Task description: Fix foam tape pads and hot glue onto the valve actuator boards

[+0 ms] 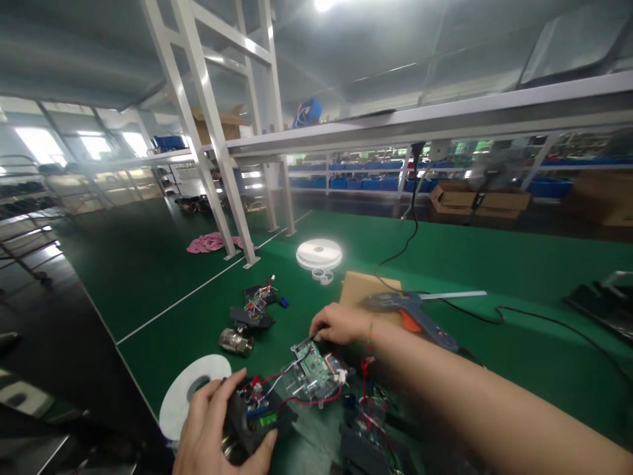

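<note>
My left hand grips a black housing with a small green part and red and black wires, low in the view. A green circuit board under a clear cover lies just beyond it, joined to it by the wires. My right hand reaches across from the right, fingers pinched on something thin and dark at the board's far edge. More wired parts lie under my right forearm.
A white tape roll lies left of my left hand. A second wired assembly and metal fitting sit further back. A glue gun rests on cardboard. White tape rolls and frame posts stand beyond.
</note>
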The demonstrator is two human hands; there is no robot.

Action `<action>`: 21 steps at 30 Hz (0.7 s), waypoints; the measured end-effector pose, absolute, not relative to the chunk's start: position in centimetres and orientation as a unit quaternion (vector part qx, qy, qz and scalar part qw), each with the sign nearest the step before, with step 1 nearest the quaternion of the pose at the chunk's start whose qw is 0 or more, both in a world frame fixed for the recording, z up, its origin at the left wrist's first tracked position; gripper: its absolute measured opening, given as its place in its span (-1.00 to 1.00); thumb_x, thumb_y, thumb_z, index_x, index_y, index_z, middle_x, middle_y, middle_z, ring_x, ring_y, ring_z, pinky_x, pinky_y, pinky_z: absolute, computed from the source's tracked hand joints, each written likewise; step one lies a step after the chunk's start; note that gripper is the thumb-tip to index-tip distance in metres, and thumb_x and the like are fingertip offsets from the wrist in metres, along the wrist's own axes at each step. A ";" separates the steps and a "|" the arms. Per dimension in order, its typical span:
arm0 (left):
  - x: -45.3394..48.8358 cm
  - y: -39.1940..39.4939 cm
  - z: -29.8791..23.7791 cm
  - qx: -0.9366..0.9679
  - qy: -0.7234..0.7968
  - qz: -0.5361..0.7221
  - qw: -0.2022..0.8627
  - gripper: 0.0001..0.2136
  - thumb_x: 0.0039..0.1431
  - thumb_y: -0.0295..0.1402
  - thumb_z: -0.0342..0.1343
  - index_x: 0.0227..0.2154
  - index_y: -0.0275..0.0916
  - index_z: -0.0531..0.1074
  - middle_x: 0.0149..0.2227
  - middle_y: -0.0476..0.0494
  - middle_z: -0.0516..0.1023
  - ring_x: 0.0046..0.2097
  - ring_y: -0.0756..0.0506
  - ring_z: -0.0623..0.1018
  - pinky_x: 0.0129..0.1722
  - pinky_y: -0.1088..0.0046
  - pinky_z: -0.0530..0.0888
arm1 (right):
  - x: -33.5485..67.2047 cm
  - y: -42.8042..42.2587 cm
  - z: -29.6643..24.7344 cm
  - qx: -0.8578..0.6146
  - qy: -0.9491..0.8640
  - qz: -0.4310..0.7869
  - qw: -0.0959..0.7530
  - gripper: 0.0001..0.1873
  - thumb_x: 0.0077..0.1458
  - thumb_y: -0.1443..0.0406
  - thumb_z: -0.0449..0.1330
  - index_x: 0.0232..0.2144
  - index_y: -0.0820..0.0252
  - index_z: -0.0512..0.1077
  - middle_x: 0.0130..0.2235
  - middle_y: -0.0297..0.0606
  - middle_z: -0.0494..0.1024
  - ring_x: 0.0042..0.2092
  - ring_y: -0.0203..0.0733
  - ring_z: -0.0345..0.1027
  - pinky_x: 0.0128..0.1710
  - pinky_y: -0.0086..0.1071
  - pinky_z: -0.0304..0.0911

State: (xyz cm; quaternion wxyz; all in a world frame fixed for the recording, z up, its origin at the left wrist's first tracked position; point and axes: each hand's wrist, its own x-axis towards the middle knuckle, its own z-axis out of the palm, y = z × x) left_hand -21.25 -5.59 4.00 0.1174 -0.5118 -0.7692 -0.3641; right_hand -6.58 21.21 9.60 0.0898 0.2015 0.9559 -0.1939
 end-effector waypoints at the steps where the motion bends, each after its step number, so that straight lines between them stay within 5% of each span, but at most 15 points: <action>1: -21.6 -5.8 3.7 -0.526 -0.770 -0.342 0.117 -0.43 0.07 -0.04 0.14 0.15 -0.08 0.29 0.08 -0.22 0.33 0.05 -0.29 0.47 -0.04 0.12 0.52 | -6.5 20.9 9.0 0.200 0.954 -0.200 0.105 -0.83 0.28 0.27 0.26 -0.12 0.23 0.52 -0.15 -0.26 0.59 -0.12 -0.13 0.50 -0.06 -0.14 0.44; 9: -22.1 -4.0 0.5 -0.578 -0.755 -0.278 0.138 -0.37 0.13 -0.12 0.16 0.25 -0.15 0.21 0.06 -0.29 0.30 0.05 -0.30 0.46 -0.06 0.09 0.52 | -5.7 20.4 6.6 0.236 0.946 -0.203 0.096 -0.81 0.29 0.32 0.25 -0.05 0.21 0.50 0.00 -0.19 0.54 0.03 -0.06 0.43 0.07 -0.04 0.36; 15: -23.0 -3.4 0.2 -0.586 -0.753 -0.256 0.152 -0.33 0.20 -0.10 0.13 0.32 -0.15 0.09 0.12 -0.32 0.32 0.09 -0.31 0.45 -0.02 0.07 0.52 | -4.0 19.7 9.0 0.319 0.926 -0.201 0.027 -0.60 0.33 0.33 0.15 0.19 0.22 0.32 -0.01 -0.15 0.56 -0.02 -0.09 0.47 0.01 -0.14 0.36; 21: -22.7 -3.2 -0.4 -0.577 -0.753 -0.270 0.164 -0.32 0.19 -0.11 0.14 0.32 -0.13 0.07 0.14 -0.33 0.30 0.10 -0.32 0.45 0.00 0.05 0.52 | -0.7 16.5 11.9 0.362 0.918 -0.154 0.042 -0.81 0.13 0.38 0.14 -0.33 0.23 0.58 -0.32 -0.14 0.62 -0.27 -0.08 0.48 -0.33 -0.35 0.20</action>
